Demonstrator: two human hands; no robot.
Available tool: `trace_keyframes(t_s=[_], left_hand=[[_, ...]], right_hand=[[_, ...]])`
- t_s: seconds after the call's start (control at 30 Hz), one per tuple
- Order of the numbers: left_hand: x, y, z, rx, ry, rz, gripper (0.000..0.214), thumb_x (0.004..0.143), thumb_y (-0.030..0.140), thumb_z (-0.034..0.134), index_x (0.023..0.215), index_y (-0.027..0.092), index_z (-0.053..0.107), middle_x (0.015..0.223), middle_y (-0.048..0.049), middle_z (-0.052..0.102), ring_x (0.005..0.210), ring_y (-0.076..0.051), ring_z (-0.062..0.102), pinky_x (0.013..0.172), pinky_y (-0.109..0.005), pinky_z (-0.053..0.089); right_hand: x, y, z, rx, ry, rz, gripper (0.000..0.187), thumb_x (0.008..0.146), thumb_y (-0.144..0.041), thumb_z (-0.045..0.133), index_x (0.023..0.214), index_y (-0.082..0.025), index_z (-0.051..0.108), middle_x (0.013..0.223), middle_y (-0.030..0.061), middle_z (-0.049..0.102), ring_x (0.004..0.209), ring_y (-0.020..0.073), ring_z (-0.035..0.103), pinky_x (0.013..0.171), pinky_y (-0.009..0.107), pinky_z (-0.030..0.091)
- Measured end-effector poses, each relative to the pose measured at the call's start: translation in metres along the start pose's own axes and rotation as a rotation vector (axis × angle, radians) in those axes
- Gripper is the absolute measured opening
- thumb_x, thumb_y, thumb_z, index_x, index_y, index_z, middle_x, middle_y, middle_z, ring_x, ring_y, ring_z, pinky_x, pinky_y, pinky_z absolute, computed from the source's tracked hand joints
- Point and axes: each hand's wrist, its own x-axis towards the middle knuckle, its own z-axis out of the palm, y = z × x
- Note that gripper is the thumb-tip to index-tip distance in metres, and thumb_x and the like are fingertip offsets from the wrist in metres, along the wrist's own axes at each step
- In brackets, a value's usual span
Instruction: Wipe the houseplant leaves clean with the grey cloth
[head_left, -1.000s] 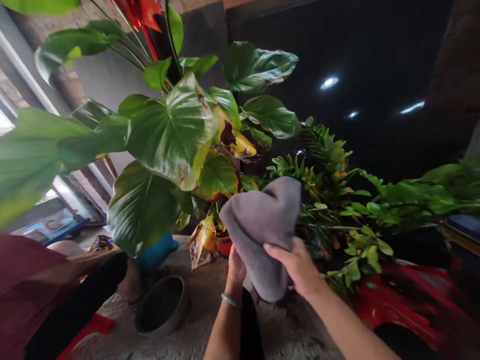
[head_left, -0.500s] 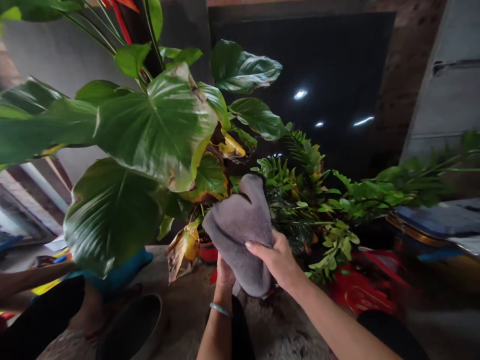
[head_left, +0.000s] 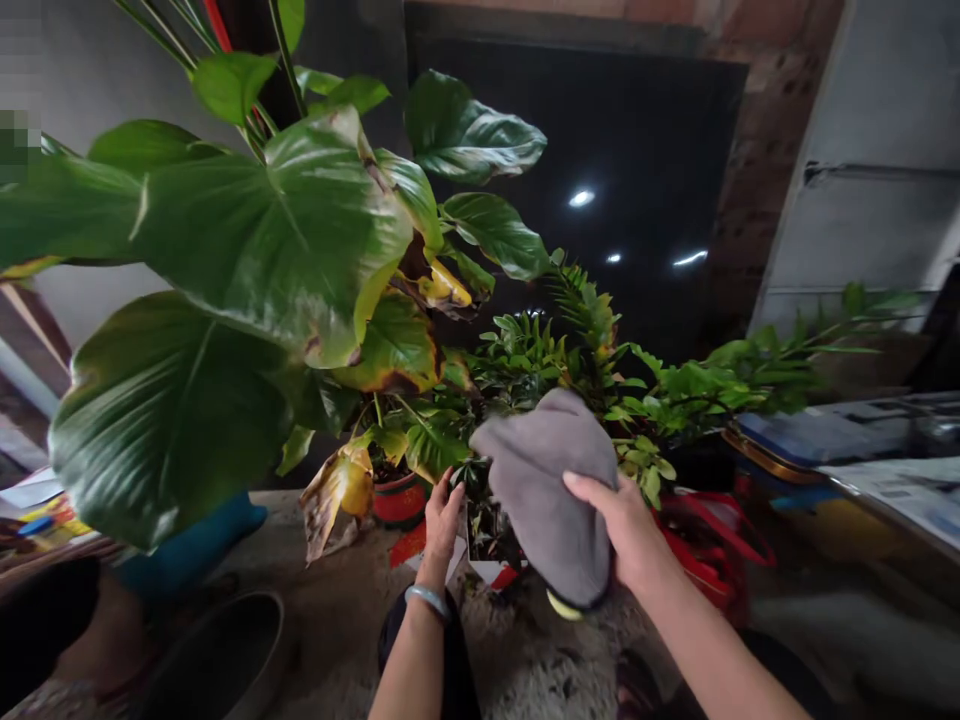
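Note:
A soft grey cloth (head_left: 551,465) hangs in folds from my right hand (head_left: 626,525), whose thumb presses on its near face. My left hand (head_left: 442,525), with a pale bangle at the wrist, is apart from the cloth. Its fingers stretch upward beside the lower leaves, holding nothing. Left of it stands a red plant pot (head_left: 400,500), and just right of it a small planter (head_left: 491,545) with seedlings, partly covered by the cloth. Broad green leaves (head_left: 277,230) with browned edges spread above and to the left.
A withered yellow-brown leaf (head_left: 339,500) droops beside the pot. A dark round tub (head_left: 274,640) stands at lower left, near another person's leg (head_left: 105,630). Smaller leafy plants (head_left: 697,385), a red bag (head_left: 701,560) and a blue box (head_left: 780,440) are at right.
My left hand has come away from the cloth and opened near the plants. My right hand has carried the cloth to the right, uncovering the small planter.

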Motion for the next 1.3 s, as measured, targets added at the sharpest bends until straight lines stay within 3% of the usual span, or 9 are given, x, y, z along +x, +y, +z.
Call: trace_keyframes(t_s=[0.1,0.27,0.4,0.57,0.67,0.8,0.9,1.1,1.3], left_hand=[[0.002,0.001,-0.004,0.008,0.092,0.064,0.032,0.061,0.035,0.074,0.087,0.016,0.079,0.098,-0.0111,0.079,0.103,-0.03,0.068,0.102,-0.044,0.047],[0.004,0.005,-0.009,0.01,0.154,0.076,0.025,0.058,0.039,0.071,0.07,0.018,0.076,0.085,-0.0094,0.078,0.091,-0.027,0.068,0.094,-0.042,0.051],[-0.001,0.01,-0.009,0.047,0.106,0.096,0.029,0.058,0.046,0.074,0.065,0.018,0.072,0.073,-0.0055,0.074,0.077,-0.022,0.065,0.079,-0.034,0.053],[-0.005,0.011,-0.009,0.049,0.091,0.04,0.035,0.059,0.051,0.074,0.065,0.018,0.068,0.067,-0.0022,0.067,0.07,-0.018,0.061,0.069,-0.031,0.05],[-0.005,0.011,-0.01,0.024,0.134,-0.001,0.037,0.057,0.053,0.077,0.065,0.019,0.065,0.063,-0.0002,0.061,0.071,-0.019,0.06,0.069,-0.031,0.049],[-0.003,0.012,-0.01,-0.022,0.183,-0.063,0.042,0.052,0.055,0.081,0.06,0.02,0.06,0.059,0.0024,0.055,0.063,-0.016,0.055,0.062,-0.03,0.048],[-0.001,0.014,-0.01,-0.051,0.183,-0.104,0.046,0.047,0.058,0.081,0.057,0.02,0.057,0.054,0.0047,0.052,0.058,-0.014,0.052,0.059,-0.031,0.049],[-0.004,0.019,-0.009,-0.159,0.144,-0.151,0.043,0.045,0.052,0.083,0.064,0.02,0.061,0.056,0.0053,0.055,0.056,-0.012,0.052,0.06,-0.03,0.049],[-0.006,0.018,-0.007,-0.272,0.153,-0.182,0.041,0.047,0.048,0.085,0.063,0.02,0.06,0.056,0.0053,0.054,0.055,-0.011,0.05,0.059,-0.028,0.047]], right_hand=[[0.013,0.02,-0.001,0.061,0.049,0.052,0.036,0.039,-0.038,0.08,0.068,-0.018,0.072,0.065,0.0076,0.076,0.072,0.0301,0.07,0.068,0.038,0.053],[-0.021,0.067,-0.033,-0.13,0.058,0.22,0.028,0.044,-0.039,0.078,0.065,-0.022,0.069,0.064,0.0059,0.074,0.071,0.031,0.07,0.063,0.037,0.053],[-0.022,0.027,-0.043,-0.064,0.064,0.118,0.034,0.044,-0.043,0.079,0.068,-0.021,0.071,0.063,0.006,0.074,0.068,0.0316,0.07,0.062,0.038,0.053],[0.031,-0.012,-0.028,0.236,0.178,-0.059,0.034,0.042,-0.035,0.079,0.071,-0.02,0.072,0.067,0.0057,0.077,0.076,0.0319,0.072,0.072,0.04,0.056],[0.034,0.023,-0.027,0.258,0.151,0.107,0.027,0.042,-0.034,0.078,0.065,-0.021,0.072,0.059,0.0041,0.075,0.074,0.0312,0.072,0.071,0.04,0.056],[-0.005,0.072,-0.049,0.106,0.052,0.3,0.03,0.044,-0.042,0.081,0.06,-0.018,0.072,0.058,0.0069,0.074,0.069,0.0316,0.072,0.063,0.038,0.055],[-0.013,0.054,-0.064,0.112,0.059,0.234,0.034,0.045,-0.041,0.084,0.067,-0.017,0.073,0.062,0.0073,0.076,0.064,0.0309,0.072,0.061,0.039,0.055],[0.043,0.0,-0.044,0.337,0.228,-0.001,0.032,0.045,-0.03,0.082,0.075,-0.023,0.072,0.071,0.0034,0.079,0.08,0.0311,0.074,0.076,0.042,0.059],[0.012,0.079,-0.06,0.037,0.01,0.325,0.033,0.05,-0.047,0.083,0.068,-0.021,0.074,0.073,0.009,0.08,0.089,0.0376,0.074,0.077,0.044,0.059]])
